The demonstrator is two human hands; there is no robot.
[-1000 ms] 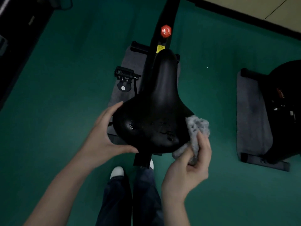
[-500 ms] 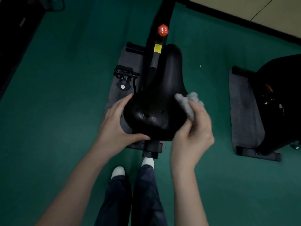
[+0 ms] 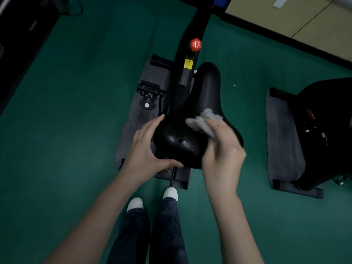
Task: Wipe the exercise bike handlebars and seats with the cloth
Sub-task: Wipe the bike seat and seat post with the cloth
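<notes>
Both forearms are bare all the way down, no sleeves, no watch, no rings on the left hand (image 3: 147, 149) or the right hand (image 3: 222, 149), which shows a little blurred. Below them, dark blue jeans (image 3: 152, 235) hang loose and creased over the legs. Two white shoes (image 3: 170, 193), rounded at the toe, peek out from under the hems.

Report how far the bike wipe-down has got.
Done: nothing provably; the wide rear of the seat glistens, perhaps wiped. In hand: the right hand presses the grey cloth onto the seat's right side while the left hand steadies its left edge. Left: the seat's narrow nose, handlebars out of view, and the second bike at right.
</notes>
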